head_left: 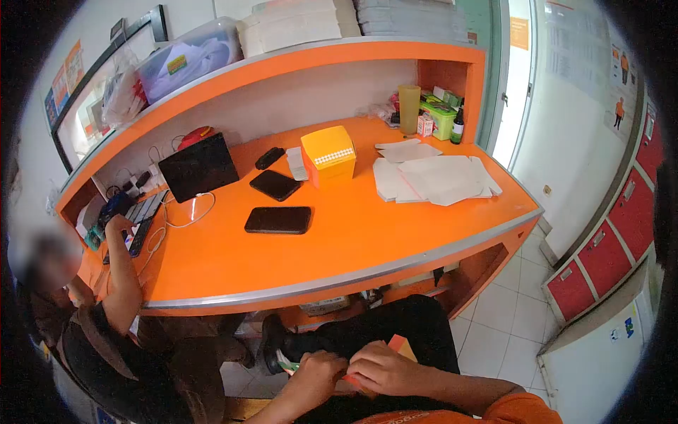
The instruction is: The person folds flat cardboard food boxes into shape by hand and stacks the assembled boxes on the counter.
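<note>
Over my lap, my left hand (316, 381) and my right hand (385, 369) are close together with their fingers curled. Between them is a folded orange cardboard piece (402, 345), pinched by both hands. Most of it is hidden behind the fingers, so its full shape cannot be made out. A small green and white thing (287, 363) shows just left of my left hand; what it is stays unclear. On the orange desk (339, 244) in front of me stands a yellow-orange box (329, 159). Flat pale cardboard sheets (438, 178) lie in a loose pile to its right.
Two black phones (278, 220) lie mid-desk, near a dark tablet (200, 168) with a white cable. At left a co-worker (106, 346) reaches a hand to a keyboard (146, 212). A tall cup (409, 109) and bottle (458, 126) stand at the back right. Red lockers (606, 249) line the right.
</note>
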A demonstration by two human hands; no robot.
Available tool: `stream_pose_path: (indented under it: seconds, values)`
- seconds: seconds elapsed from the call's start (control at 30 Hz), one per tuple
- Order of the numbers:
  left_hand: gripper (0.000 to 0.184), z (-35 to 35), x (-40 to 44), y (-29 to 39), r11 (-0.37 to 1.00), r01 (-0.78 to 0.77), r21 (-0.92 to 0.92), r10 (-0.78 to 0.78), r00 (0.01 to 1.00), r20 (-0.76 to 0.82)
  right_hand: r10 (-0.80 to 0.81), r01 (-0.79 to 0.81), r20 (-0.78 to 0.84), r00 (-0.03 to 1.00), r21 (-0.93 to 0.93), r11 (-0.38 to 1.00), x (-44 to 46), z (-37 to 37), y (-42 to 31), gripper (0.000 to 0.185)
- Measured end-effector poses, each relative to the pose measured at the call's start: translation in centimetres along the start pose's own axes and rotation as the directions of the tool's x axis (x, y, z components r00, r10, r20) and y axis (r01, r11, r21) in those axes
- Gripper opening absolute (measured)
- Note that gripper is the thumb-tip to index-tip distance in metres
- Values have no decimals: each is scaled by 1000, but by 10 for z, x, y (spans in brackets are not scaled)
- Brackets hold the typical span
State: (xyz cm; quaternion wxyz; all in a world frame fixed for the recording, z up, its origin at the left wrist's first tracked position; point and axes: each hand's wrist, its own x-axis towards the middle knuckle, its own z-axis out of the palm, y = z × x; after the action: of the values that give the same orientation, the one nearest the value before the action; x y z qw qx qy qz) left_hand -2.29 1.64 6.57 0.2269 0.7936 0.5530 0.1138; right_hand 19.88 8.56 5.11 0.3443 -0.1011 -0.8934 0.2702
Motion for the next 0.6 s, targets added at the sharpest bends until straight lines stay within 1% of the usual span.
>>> stream_pose_path:
  seconds: [0.03,0.07,0.13,0.17,0.23,0.27,0.33,0.37,0.4,0.43,0.47,0.57,0.6]
  values:
    - [15,-1,2,-2,1000,-27,6,27,1000,5,-23,22,-21,1000,-24,999,-3,4,1,18]
    - [16,-2,3,-2,999,-45,-6,45,999,-3,-9,9,6,1000,16,1000,-7,7,2,17]
    - [16,-4,1,0,996,-80,-31,79,997,-16,33,-29,52,998,-67,997,-17,17,6,17]
    - [16,-5,1,0,997,-73,-3,73,997,0,58,-50,73,996,-108,993,-21,20,7,17]
    - [16,-3,1,4,997,-64,53,62,997,36,185,-165,160,970,-132,978,-22,15,7,15]
    - [14,0,1,4,994,-93,65,92,996,20,248,-221,201,948,-148,964,-22,12,7,14]
    - [12,4,1,7,985,-145,89,147,989,-17,325,-344,305,895,9,939,-24,9,12,18]
    - [11,4,1,10,982,-160,102,156,987,43,352,-405,360,864,83,911,-24,7,15,20]
    - [10,-4,0,22,978,-176,114,164,981,104,380,-518,493,782,175,837,-17,-5,14,24]
    - [9,-9,0,30,973,-193,127,171,971,165,378,-627,620,688,245,739,-7,-22,12,27]
    - [26,0,-6,34,956,-259,139,233,955,182,345,-729,734,585,290,620,-2,-32,10,31]
    - [19,-6,-15,52,971,-226,-73,237,941,243,110,-635,788,606,396,663,-14,-22,18,49]
    - [28,-9,-15,42,966,-247,-71,255,893,372,203,-648,795,572,286,706,1,-34,5,44]
